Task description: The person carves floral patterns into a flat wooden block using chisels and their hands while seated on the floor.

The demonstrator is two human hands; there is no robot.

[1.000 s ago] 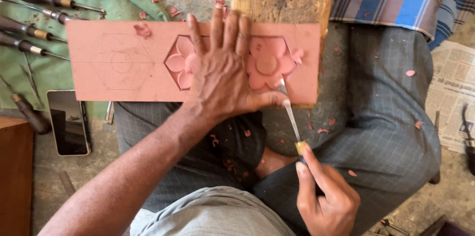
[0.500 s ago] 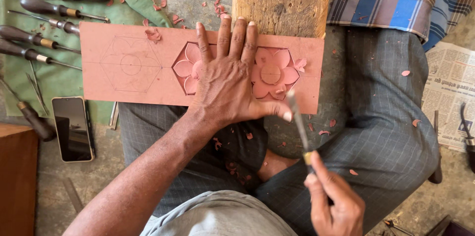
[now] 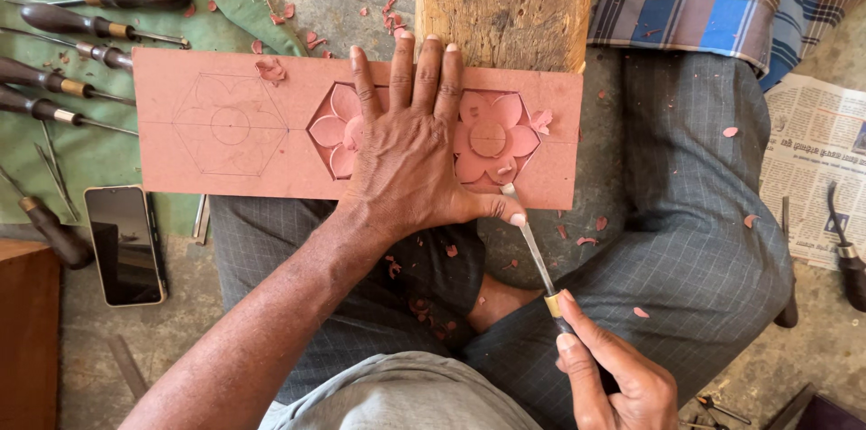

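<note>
1. On the far left a green cloth (image 3: pixel 81 146) carries a row of dark-handled chisels (image 3: pixel 99 24), their blades pointing right.
2. Below the cloth a phone (image 3: pixel 126 245) lies face up on the floor, screen dark.
3. A long pink board (image 3: pixel 225 168) rests across the person's lap, its left end over the cloth. A hexagon with a flower is only pencilled on its left part (image 3: pixel 228 125).
4. Near the middle of the board is a carved flower (image 3: pixel 336 129) in a sunken hexagon, partly under the fingers.
5. The left hand (image 3: pixel 410 150) lies flat on the board between the two carved flowers, fingers spread and pointing away, thumb stretched right along the board's near edge.
6. A wooden block (image 3: pixel 505 1) stands behind the board, touching its far edge.
7. The second carved flower (image 3: pixel 492 137) sits near the board's right end, loose pink chips beside it.
8. A gouge (image 3: pixel 532 249) slants up from lower right; its tip meets the board just beside the left thumb, at the second flower's lower edge.
9. The right hand (image 3: pixel 613 376) is wrapped tight round the gouge's handle, low over the lap.
10. A newspaper (image 3: pixel 812 159) lies on the floor at far right, a tool (image 3: pixel 848 258) on it.
</note>
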